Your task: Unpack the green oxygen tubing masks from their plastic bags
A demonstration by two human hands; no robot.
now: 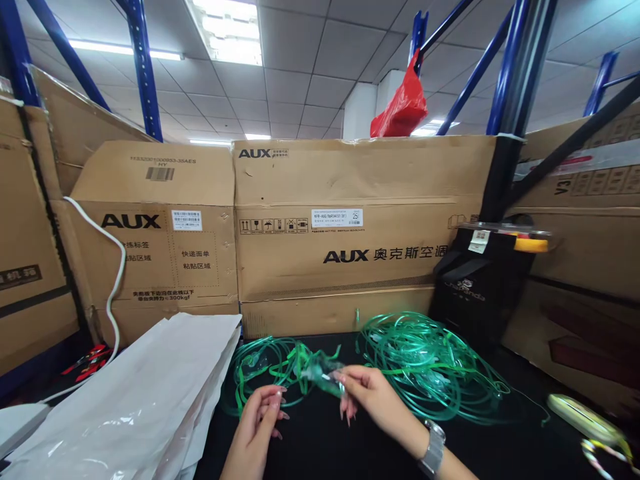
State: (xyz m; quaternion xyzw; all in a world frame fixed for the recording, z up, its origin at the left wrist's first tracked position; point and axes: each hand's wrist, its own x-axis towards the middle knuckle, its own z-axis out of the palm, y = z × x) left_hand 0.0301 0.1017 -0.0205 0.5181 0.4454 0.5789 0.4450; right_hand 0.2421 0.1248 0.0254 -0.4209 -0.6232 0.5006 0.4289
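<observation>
My right hand (367, 393), with a grey watch at the wrist, pinches a clear, crinkled plastic piece (320, 373) between thumb and fingers; motion blurs the piece, so its kind is unclear. To its left, my left hand (261, 427) has its fingers curled and the thumb against the index finger, with nothing visible in them. Just beyond both hands lies a small coil of green clear tubing (260, 360), tied with a bright green band (299, 360). A larger heap of the same green tubing (425, 367) lies to the right of my right hand.
White plastic mailer bags (135, 393) are stacked at the left on the black tabletop (310, 447). Cardboard boxes (345, 227) wall the back. At the right stand a black bag (470, 287) and a pale green oblong object (583, 417). A white cable (120, 280) hangs at left.
</observation>
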